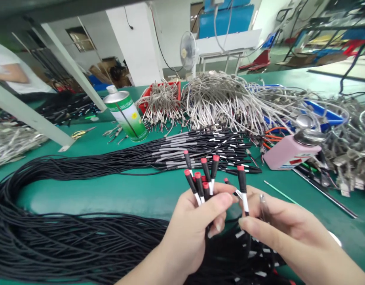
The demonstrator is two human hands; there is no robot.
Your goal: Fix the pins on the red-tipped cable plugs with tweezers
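Observation:
Several black cable ends with red caps and white bands (198, 185) stick up out of my left hand (194, 225), whose fingers are wrapped round them. Beside it on the right, my right hand (277, 225) pinches one red-capped cable end (242, 186) between thumb and fingers. Another red-capped end shows between the hands, partly hidden by fingers. Below both hands lie more black cables with white bands (250, 253). A long bundle of black cables (81, 167) curves round at the left, its grey and white banded ends behind my hands.
A green and white can (127, 116) stands behind the bundle. A pink bottle (293, 152) is at right, near a metal rod (327, 194). Grey cables (218, 103) are heaped behind, some in a red bin (147, 95). Scissors (83, 132) lie left. A person (19, 71) is at far left.

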